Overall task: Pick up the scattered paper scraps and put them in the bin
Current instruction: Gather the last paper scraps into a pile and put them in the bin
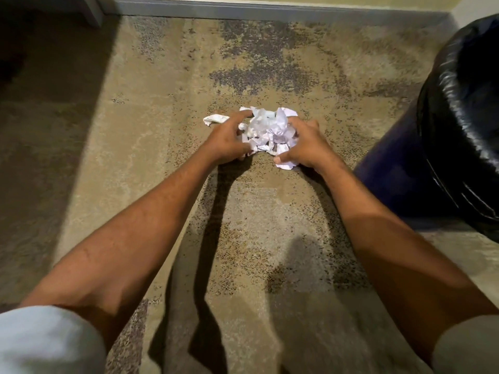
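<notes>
Fingers (241, 116) partly hidden among scraps (267, 128), bin (391, 168) cropped

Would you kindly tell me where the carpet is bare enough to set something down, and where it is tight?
Bare carpet lies between the paper scraps and the baseboard, and left of the left hand. It is crowded on the right, where the right hand sits close to the bin.

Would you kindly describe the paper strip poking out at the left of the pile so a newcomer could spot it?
From the black-lined bin at the right edge, look left across the carpet to the pile of scraps between the left hand and right hand. Outside the left hand lies the paper strip: long, twisted, jutting sideways, unlike the crumpled wads.
</notes>
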Available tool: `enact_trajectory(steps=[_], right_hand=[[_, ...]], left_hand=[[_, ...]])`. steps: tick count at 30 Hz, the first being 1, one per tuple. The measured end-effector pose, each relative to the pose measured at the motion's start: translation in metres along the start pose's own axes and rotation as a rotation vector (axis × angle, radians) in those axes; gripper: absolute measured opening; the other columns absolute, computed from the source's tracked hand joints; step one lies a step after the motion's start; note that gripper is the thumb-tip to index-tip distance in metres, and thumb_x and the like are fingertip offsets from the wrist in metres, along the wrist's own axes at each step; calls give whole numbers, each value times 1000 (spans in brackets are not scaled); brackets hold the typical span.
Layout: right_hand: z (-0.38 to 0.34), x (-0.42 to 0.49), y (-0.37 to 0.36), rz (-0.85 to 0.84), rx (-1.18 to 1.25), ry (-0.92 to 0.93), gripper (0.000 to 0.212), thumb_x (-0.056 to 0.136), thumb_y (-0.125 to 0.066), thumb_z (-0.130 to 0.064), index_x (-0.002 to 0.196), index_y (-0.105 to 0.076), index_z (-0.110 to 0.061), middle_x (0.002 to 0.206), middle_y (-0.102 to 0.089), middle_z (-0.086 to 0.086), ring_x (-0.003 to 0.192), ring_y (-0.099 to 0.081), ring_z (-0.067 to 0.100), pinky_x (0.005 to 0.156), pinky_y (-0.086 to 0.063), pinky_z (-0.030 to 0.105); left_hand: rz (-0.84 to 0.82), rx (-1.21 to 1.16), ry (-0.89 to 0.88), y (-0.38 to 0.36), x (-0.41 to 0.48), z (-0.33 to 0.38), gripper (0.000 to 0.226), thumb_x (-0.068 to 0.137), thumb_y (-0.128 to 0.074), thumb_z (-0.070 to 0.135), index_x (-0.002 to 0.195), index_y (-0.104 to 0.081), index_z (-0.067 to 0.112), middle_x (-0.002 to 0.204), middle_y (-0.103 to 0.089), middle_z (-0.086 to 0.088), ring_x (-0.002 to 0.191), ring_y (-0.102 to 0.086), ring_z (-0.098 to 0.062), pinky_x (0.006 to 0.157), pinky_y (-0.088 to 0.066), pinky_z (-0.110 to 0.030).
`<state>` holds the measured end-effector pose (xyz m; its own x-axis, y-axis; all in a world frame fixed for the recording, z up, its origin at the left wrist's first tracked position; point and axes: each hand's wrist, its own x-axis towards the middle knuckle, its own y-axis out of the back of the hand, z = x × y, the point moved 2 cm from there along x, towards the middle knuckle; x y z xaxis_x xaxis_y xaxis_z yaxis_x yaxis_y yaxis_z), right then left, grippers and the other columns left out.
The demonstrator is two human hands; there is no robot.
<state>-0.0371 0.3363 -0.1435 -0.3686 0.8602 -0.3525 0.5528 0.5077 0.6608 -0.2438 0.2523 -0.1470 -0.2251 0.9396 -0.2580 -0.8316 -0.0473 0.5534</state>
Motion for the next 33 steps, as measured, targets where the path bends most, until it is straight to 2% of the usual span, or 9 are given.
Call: enact_trajectory(steps=[5, 10, 12, 14, 16, 19, 21, 28, 33], right_hand=[[5, 1, -10, 49, 70, 41, 79, 75, -91, -2, 143, -60, -26, 128, -43, 0, 126, -51, 22, 102, -60, 46], [5, -5, -16, 147, 43, 165, 43, 78, -86, -1, 116, -73, -18, 116, -54, 0, 106, -56, 19, 80, -52, 22], [4, -9, -21, 168, 96, 150, 38, 72, -85, 3, 102, -73, -16, 110, -62, 0, 97, -62, 23, 69, -54, 24], [5, -10, -27, 148, 235, 95, 39, 67, -84, 6, 96, -72, -17, 103, -72, 5, 92, -74, 31, 64, -65, 38], [3, -14, -32, 95, 440, 14, 39, 72, -83, 12, 99, -74, -15, 102, -77, 12, 89, -79, 33, 66, -68, 44], [-4, -23, -33, 24, 676, -50, 44, 81, -77, 19, 115, -74, -9, 111, -77, 17, 91, -81, 32, 72, -68, 37], [-13, -30, -29, 11, 720, -29, 41, 81, -80, 16, 111, -74, -12, 113, -77, 16, 93, -81, 31, 73, -68, 36], [-50, -55, -3, 54, 671, 40, 39, 78, -90, 1, 109, -78, -18, 107, -80, 7, 93, -81, 28, 79, -68, 45], [-81, -77, 27, 99, 686, 124, 39, 77, -88, 6, 108, -76, -13, 103, -79, 8, 91, -80, 27, 76, -68, 40]], left_hand=[[-47, 74, -34, -18, 7, 8, 72, 90, -74, 7, 153, -51, 35, 100, -62, 2, 79, -59, -12, 64, -47, -25], [13, -35, -16, -31, 3, 2, 37, 85, -75, 2, 112, -71, 26, 87, -67, 4, 70, -58, -11, 66, -48, -26], [47, -106, 15, -35, -2, 2, 34, 82, -74, -3, 107, -72, 20, 87, -71, -1, 68, -60, -11, 61, -52, -29], [74, -189, 49, -36, -8, 2, 32, 79, -75, -3, 104, -72, 17, 92, -75, -7, 70, -65, -14, 65, -60, -37], [95, -291, 75, -37, -13, 0, 30, 77, -76, -2, 102, -72, 14, 96, -77, -11, 76, -69, -18, 73, -64, -43], [105, -412, 135, -34, -19, -5, 28, 76, -77, 2, 101, -72, 12, 101, -78, -13, 91, -77, -30, 85, -65, -54], [99, -463, 158, -30, -25, -5, 29, 77, -76, -1, 104, -71, 9, 103, -78, -14, 96, -77, -33, 86, -64, -58], [119, -509, 89, 2, -46, 32, 28, 86, -72, -8, 111, -67, 1, 111, -74, -19, 85, -73, -23, 77, -66, -45], [160, -527, 1, 24, -59, 71, 26, 81, -73, -9, 99, -68, 9, 108, -75, -23, 84, -72, -24, 73, -66, -41]])
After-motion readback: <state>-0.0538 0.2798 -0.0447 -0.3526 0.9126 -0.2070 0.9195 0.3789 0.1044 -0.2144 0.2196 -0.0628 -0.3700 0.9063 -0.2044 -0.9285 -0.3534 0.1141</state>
